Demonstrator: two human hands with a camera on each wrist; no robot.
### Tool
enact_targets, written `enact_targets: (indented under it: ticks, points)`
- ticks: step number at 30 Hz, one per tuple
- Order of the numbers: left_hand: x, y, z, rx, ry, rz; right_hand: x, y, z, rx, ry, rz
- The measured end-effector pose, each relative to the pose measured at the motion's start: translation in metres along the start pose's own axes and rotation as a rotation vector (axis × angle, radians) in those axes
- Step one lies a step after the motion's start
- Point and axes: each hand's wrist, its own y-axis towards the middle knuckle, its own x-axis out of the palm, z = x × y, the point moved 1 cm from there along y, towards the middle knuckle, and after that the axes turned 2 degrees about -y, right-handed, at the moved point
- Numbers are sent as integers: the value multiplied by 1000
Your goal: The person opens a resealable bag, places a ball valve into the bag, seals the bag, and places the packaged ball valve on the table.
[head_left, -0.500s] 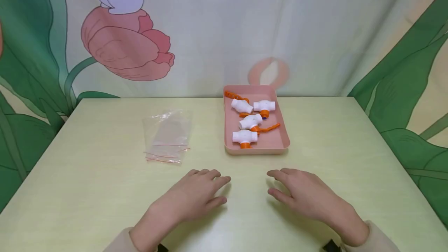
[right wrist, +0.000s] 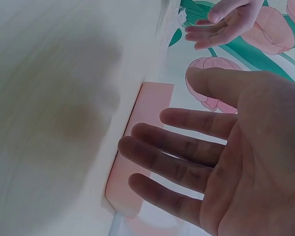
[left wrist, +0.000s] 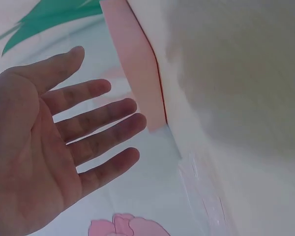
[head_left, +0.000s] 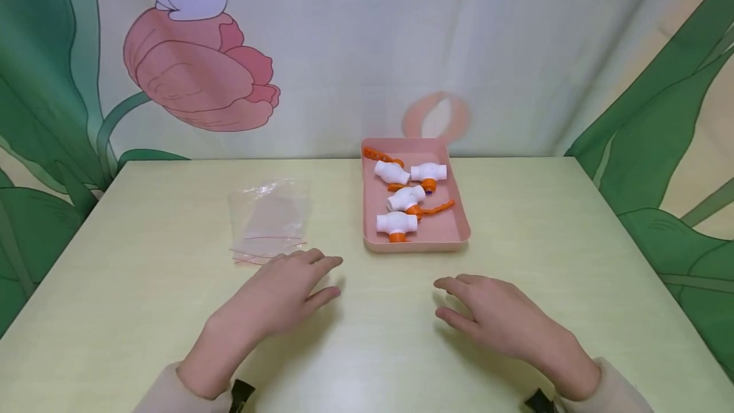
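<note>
My left hand (head_left: 276, 295) hovers over the table just in front of a small stack of clear zip bags (head_left: 269, 215), its near corner partly covering them. In the left wrist view that hand (left wrist: 54, 132) holds nothing, its fingers spread. My right hand (head_left: 501, 314) is held above the table in front of a pink tray (head_left: 441, 234), fingers extended and nothing in its grasp. Inside the tray lie several white plastic ball valves (head_left: 397, 222) with orange handles. The right wrist view shows the right palm (right wrist: 255, 172) with the tray's side (right wrist: 155, 98) beyond the fingers.
The pale yellow-green table (head_left: 545, 222) runs back to a printed curtain (head_left: 344, 50) with flowers and leaves. The tray stands near the table's back edge, with the bags to its left.
My left hand has moved left and forward, toward the zip bags. The right hand stays nearly where it was. The head view has shifted slightly.
</note>
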Motion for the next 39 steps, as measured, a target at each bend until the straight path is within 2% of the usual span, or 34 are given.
enact_targets:
  ticks: [8,15,20,31,35,39]
  points:
    - [-13,-3,-23,-97,12,147,1,1,0,2,11,-8]
    - [-18,-7,-43,-185,12,127,2,2,-1,0,8,-14]
    - [-17,-7,-54,-217,15,107,1,3,-1,4,7,-23]
    - [-11,-5,-66,-237,61,48,1,6,-2,24,29,-50]
    - [-8,-4,-71,-230,67,47,1,7,-3,21,28,-52]
    - [-6,-4,-73,-199,79,73,0,9,-4,33,36,-71]
